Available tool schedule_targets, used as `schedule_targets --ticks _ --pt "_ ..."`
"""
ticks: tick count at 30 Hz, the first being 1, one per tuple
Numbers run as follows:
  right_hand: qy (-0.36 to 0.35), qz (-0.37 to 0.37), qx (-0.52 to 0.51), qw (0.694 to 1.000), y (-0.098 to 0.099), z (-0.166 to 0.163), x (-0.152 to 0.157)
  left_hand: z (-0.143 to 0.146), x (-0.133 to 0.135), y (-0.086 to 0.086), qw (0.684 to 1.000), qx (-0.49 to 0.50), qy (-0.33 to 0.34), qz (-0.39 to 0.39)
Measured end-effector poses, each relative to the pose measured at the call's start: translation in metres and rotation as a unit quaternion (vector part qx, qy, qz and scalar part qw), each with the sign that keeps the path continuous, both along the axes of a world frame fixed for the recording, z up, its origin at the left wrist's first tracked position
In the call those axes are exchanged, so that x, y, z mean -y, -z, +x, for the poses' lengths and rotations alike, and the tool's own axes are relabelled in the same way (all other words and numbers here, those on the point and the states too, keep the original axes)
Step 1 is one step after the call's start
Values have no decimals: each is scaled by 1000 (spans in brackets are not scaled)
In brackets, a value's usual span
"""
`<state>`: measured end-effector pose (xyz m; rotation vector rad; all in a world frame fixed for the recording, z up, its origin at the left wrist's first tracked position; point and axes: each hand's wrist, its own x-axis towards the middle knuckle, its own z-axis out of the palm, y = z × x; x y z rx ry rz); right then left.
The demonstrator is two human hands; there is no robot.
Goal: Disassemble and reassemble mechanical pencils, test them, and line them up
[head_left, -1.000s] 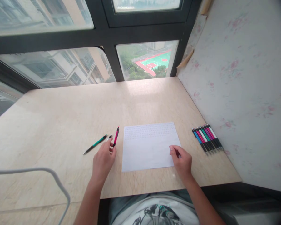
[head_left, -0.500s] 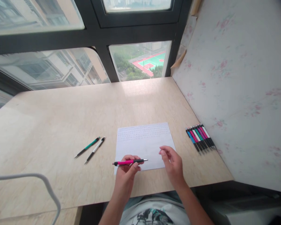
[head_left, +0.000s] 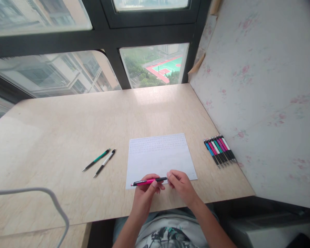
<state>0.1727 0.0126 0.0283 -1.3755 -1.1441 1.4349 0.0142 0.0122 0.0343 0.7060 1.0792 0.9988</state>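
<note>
A pink pen (head_left: 147, 181) with a black grip lies nearly level across my left hand (head_left: 147, 191), pinched between thumb and fingers. Its tip points right, where the thumb and fingers of my right hand (head_left: 179, 182) close around it; the very tip is hidden. Both hands are over the near edge of a white sheet of paper (head_left: 157, 162), which has rows of handwriting along its top.
Left of the paper lie a green pen (head_left: 96, 160) and a white pen (head_left: 105, 163). Several coloured pens (head_left: 219, 150) lie in a row by the wall (head_left: 268, 103). A grey cable (head_left: 49, 191) curves over the table's (head_left: 67, 137) left front. Windows stand behind.
My right hand has come left and down and now pinches the tip end of the pink pen. My left hand, still holding the pen, has shifted slightly right and down.
</note>
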Motion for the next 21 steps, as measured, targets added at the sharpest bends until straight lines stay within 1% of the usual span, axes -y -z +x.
schedule_targets --ticks 4,8,11,14,16,19,21 --pt "11 -13 -10 1000 3 1 2 4 2 3 1000 -26 -1 14" --pt "26 -26 -29 999 6 2 4 7 1 1 997 -61 -9 39" --pt "21 -19 -14 1000 6 4 4 7 1 -1 996 -71 -7 51" --pt "5 10 20 1000 5 5 3 7 1 2 996 -70 -16 47" --pt "9 36 50 998 3 5 4 8 1 6 997 -59 -25 38" --pt "22 84 94 992 2 5 5 11 1 8 999 -30 -42 7" --pt "16 120 111 986 1 5 5 13 0 7 998 -11 -55 -19"
